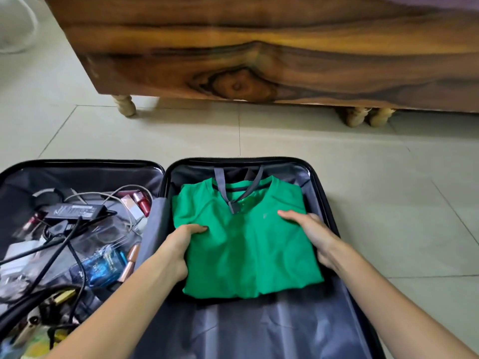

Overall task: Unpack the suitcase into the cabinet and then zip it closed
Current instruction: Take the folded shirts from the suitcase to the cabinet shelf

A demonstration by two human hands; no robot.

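Observation:
A black suitcase [322, 193] lies open flat on the tiled floor. In its right half a folded green T-shirt [246, 244] rests on the grey lining, with grey straps [224, 193] crossing its collar. My left hand [181, 247] grips the shirt's left edge, thumb on top and fingers under the fabric. My right hand [311, 234] holds the shirt's right edge the same way. The left half [77, 167] holds cables, a black power adapter [75, 212], cosmetic bottles and small packets under a mesh cover.
A dark wooden bed frame [259, 55] on turned legs [127, 104] stands just beyond the suitcase. Pale floor tiles [414, 203] surround the case on the right and at the back. No cabinet is in view.

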